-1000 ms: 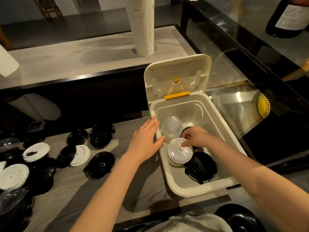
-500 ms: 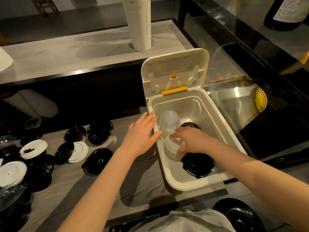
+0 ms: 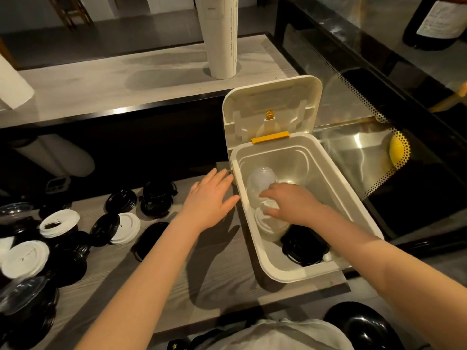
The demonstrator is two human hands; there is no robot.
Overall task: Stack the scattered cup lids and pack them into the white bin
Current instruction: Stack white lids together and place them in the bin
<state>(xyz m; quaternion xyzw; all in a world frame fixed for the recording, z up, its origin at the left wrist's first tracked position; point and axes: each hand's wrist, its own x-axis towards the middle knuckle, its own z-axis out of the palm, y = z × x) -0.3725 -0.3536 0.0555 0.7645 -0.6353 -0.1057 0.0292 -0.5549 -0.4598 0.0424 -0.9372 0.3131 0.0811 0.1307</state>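
A café or drinks counter: takeaway cup lids litter a wooden worktop, a tall sleeve of cups stands behind, beside a glass display case.

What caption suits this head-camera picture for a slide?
Right hand holds a stack of white lids inside the white bin, left hand open beside it.

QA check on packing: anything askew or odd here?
Yes. In the white bin, the clear dome lids lean toward the left wall, beside the pale stack that the right hand grips. On the table, one black-and-white lid stack lies tipped on its side.
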